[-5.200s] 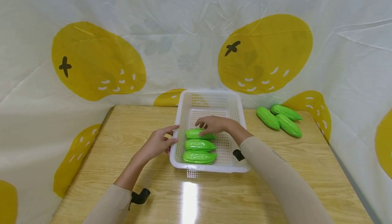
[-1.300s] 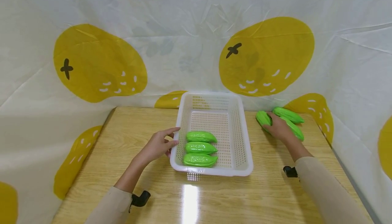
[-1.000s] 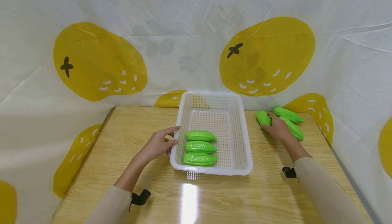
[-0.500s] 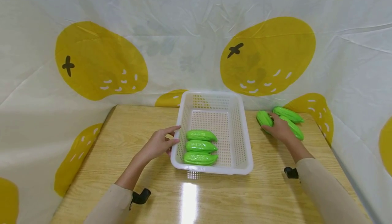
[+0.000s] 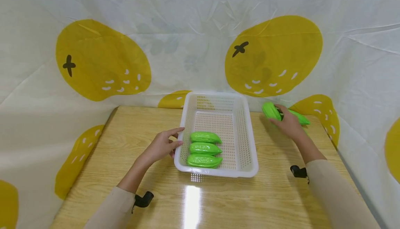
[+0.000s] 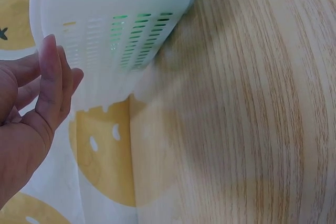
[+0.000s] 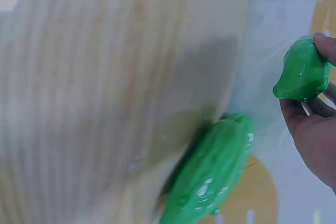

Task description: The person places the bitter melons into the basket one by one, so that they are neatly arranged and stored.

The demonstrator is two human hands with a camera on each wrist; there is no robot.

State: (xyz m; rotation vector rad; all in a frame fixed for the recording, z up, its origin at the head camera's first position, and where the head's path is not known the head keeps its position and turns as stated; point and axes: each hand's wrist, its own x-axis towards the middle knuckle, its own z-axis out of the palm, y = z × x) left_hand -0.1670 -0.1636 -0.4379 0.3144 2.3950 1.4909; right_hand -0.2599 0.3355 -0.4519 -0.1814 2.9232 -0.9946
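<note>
My right hand (image 5: 288, 122) pinches a glossy green bitter melon (image 5: 270, 111) between thumb and fingers. It is raised off the table, with its pointed end showing in the right wrist view. Behind this hand lies another bitter melon (image 5: 300, 117); most of the one beside it is hidden by the hand. My left hand (image 5: 162, 145) is at the left rim of a white plastic basket (image 5: 252, 142), its fingers fairly straight against the side (image 6: 89, 35). In the basket's near left part, three bitter melons (image 5: 204, 148) lie side by side, tips to the right.
The basket stands on a wooden table (image 5: 140, 121), near its back edge. A white cloth (image 5: 187, 58) with yellow fruit prints hangs behind and at both sides of the table.
My right hand went from inside the basket to the melons at the back right, gripped the leftmost one and has now lifted it. The left hand has stayed at the rim.
</note>
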